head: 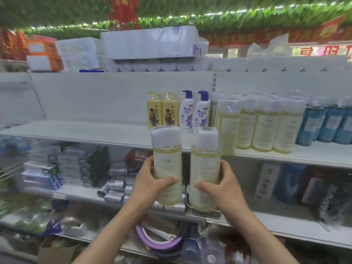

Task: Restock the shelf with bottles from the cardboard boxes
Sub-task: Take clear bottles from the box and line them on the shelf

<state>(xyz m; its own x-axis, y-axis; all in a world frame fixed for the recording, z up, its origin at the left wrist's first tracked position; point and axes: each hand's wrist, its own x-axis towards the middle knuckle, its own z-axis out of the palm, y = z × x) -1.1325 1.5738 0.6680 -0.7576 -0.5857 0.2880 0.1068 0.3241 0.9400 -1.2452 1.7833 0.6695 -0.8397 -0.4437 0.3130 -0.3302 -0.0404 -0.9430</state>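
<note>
Yellow left bottle: upright before the shelf edge; I see left hand fingers curled round its lower half, thumb across the front.
Right bottle: beside it, apart, gripped likewise by right hand.
Shelf row: matching bottles stand at right.

Left white pump bottle and right white pump bottle, standing on the shelf: on each label I read the brand "head & shoulders" in blue; the smaller print is too blurred. Sign, upper right: large red Chinese characters, which I cannot make out. Left held bottle and right held bottle: faint label lines, unreadable to me.
</note>
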